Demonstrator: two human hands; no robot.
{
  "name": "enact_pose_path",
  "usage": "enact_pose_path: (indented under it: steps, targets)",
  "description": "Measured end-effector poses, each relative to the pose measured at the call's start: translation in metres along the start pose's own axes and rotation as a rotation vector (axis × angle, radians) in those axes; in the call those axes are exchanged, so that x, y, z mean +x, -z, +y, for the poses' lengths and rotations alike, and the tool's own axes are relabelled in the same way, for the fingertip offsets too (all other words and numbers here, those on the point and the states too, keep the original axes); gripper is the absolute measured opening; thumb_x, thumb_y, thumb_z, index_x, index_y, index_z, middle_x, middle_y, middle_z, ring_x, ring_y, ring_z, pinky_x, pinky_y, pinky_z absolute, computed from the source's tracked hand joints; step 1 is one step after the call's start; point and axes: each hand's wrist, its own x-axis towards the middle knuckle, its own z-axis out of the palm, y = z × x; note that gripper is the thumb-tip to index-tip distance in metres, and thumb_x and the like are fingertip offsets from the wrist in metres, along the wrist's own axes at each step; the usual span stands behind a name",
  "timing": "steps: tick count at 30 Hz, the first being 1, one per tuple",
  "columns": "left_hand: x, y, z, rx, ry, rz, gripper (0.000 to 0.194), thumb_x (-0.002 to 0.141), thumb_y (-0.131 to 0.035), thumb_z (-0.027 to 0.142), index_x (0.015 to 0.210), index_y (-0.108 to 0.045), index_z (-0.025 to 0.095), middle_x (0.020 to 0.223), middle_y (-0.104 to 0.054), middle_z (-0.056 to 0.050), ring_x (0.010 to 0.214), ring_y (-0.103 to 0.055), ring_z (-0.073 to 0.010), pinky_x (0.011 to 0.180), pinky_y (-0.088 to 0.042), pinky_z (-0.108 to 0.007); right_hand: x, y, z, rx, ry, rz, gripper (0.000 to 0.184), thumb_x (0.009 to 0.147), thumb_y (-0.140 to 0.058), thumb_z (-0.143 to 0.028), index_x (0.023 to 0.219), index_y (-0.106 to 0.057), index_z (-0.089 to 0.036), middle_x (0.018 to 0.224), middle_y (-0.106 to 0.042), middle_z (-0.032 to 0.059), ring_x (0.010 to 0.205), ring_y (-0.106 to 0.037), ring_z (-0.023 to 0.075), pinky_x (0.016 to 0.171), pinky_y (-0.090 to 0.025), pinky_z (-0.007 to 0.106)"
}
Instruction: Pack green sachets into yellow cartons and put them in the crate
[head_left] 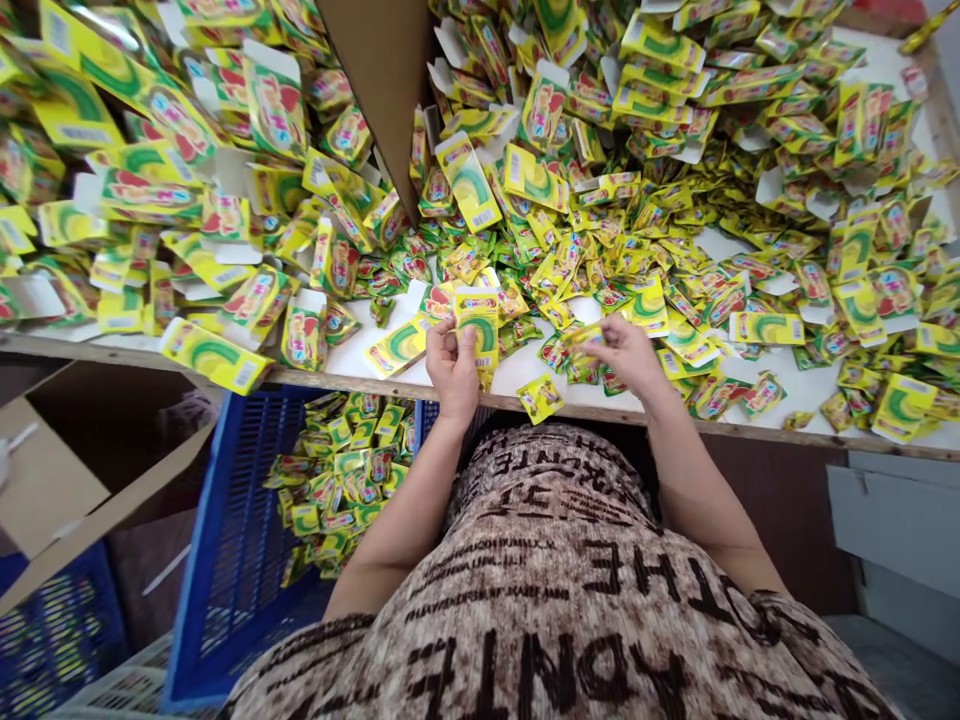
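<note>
Nearest to the camera, at six o'clock, is the person's brown shirt (525,590), which has dark printed letters. Close to the middle of the view, the left hand (454,372) pinches a yellow box (480,322) between thumb and fingers, at the front edge of the white table (521,368). At three o'clock from it, the right hand (630,357) has thumb and fingertips brought together on a small packet (580,343); whether it holds more than one, I cannot tell. One loose sachet (540,398) lies between both hands, at the table's edge. Toward one o'clock is a heap of small packets (570,250), with more boxes behind it. At eleven o'clock stands a cardboard divider (379,80), and at ten o'clock spreads a pile of boxes (161,190). At eight o'clock, lower than the table, a blue crate (191,600) contains many yellow-green packets (367,465).
</note>
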Motion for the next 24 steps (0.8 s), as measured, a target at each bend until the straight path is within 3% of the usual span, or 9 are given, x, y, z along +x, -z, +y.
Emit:
enact_pose_path:
  steps: [2, 3, 6, 9, 11, 14, 17, 20, 24]
  targets:
    - [0.000, 0.000, 0.001, 0.012, 0.003, -0.008, 0.035, 0.087, -0.062, 0.047, 0.107, -0.053, 0.020, 0.081, -0.059, 0.001, 0.077, -0.063, -0.0118, 0.075, -0.050, -0.023, 0.005, 0.008, -0.001, -0.026, 0.065, 0.145, 0.036, 0.061, -0.081, -0.040, 0.082, -0.059, -0.022, 0.071, -0.059, -0.0027, 0.064, -0.059, 0.0163, 0.051, -0.054, 0.030]
    - [0.000, 0.000, 0.001, 0.015, 0.003, -0.009, 0.035, 0.087, -0.063, 0.047, 0.107, -0.053, 0.020, 0.081, -0.059, 0.001, 0.077, -0.063, -0.0116, 0.074, -0.050, -0.023, 0.007, 0.007, -0.001, -0.074, 0.071, 0.141, 0.035, 0.061, -0.081, -0.040, 0.082, -0.060, -0.021, 0.072, -0.060, -0.0021, 0.065, -0.060, 0.0169, 0.053, -0.053, 0.031]
    - [0.000, 0.000, 0.003, -0.005, 0.006, -0.020, 0.034, 0.086, -0.064, 0.046, 0.105, -0.053, 0.020, 0.081, -0.059, 0.001, 0.078, -0.063, -0.0116, 0.075, -0.050, -0.023, 0.016, -0.012, 0.000, -0.408, 0.050, -0.011, 0.025, 0.065, -0.080, -0.031, 0.082, -0.065, -0.019, 0.075, -0.064, 0.0009, 0.071, -0.062, 0.0199, 0.064, -0.052, 0.034]
    - [-0.001, 0.001, 0.004, -0.028, 0.027, -0.050, 0.033, 0.086, -0.064, 0.044, 0.107, -0.053, 0.020, 0.080, -0.061, 0.001, 0.077, -0.063, -0.0121, 0.075, -0.050, -0.024, 0.023, -0.035, 0.003, -0.789, 0.050, -0.030, 0.024, 0.072, -0.074, -0.019, 0.094, -0.067, -0.017, 0.089, -0.069, 0.0064, 0.087, -0.064, 0.0234, 0.080, -0.050, 0.037]
    - [-0.001, 0.002, 0.004, -0.026, 0.045, -0.077, 0.034, 0.086, -0.064, 0.044, 0.107, -0.052, 0.021, 0.079, -0.062, 0.001, 0.077, -0.064, -0.0127, 0.075, -0.051, -0.025, 0.026, -0.042, 0.005, -0.931, 0.063, -0.034, 0.026, 0.076, -0.070, -0.018, 0.101, -0.065, -0.016, 0.100, -0.068, 0.0107, 0.095, -0.062, 0.0248, 0.085, -0.048, 0.037]
    - [-0.002, 0.002, 0.005, -0.071, 0.086, -0.172, 0.035, 0.083, -0.067, 0.042, 0.107, -0.051, 0.022, 0.085, -0.066, -0.001, 0.082, -0.066, -0.0142, 0.079, -0.052, -0.027, 0.025, -0.042, 0.007, -1.021, 0.166, -0.069, 0.021, 0.077, -0.070, -0.022, 0.096, -0.064, -0.015, 0.105, -0.063, 0.0130, 0.101, -0.058, 0.0272, 0.088, -0.047, 0.038]
    - [0.000, 0.003, 0.008, -0.138, 0.136, -0.280, 0.035, 0.080, -0.071, 0.038, 0.101, -0.049, 0.021, 0.094, -0.068, -0.003, 0.086, -0.067, -0.0149, 0.082, -0.052, -0.028, 0.013, -0.041, 0.008, -0.946, 0.268, -0.096, 0.016, 0.077, -0.066, -0.021, 0.092, -0.059, -0.017, 0.097, -0.062, 0.0097, 0.097, -0.056, 0.0263, 0.084, -0.047, 0.038]
    - [0.000, 0.005, 0.014, -0.117, 0.180, -0.351, 0.031, 0.079, -0.070, 0.037, 0.094, -0.048, 0.021, 0.086, -0.065, -0.001, 0.079, -0.064, -0.0134, 0.075, -0.051, -0.026, -0.001, -0.039, 0.008, -0.695, 0.259, -0.093, 0.022, 0.079, -0.063, -0.023, 0.100, -0.057, -0.020, 0.090, -0.063, 0.0043, 0.086, -0.059, 0.0217, 0.080, -0.048, 0.036]
    - [-0.009, -0.001, 0.030, 0.014, 0.172, -0.532, 0.031, 0.074, -0.072, 0.031, 0.081, -0.043, 0.022, 0.074, -0.055, 0.004, 0.069, -0.056, -0.0114, 0.064, -0.046, -0.023, -0.006, -0.018, -0.003, -0.247, 0.240, 0.176, 0.034, 0.074, -0.072, -0.036, 0.102, -0.059, -0.022, 0.094, -0.065, 0.0031, 0.089, -0.062, 0.0204, 0.082, -0.051, 0.035]
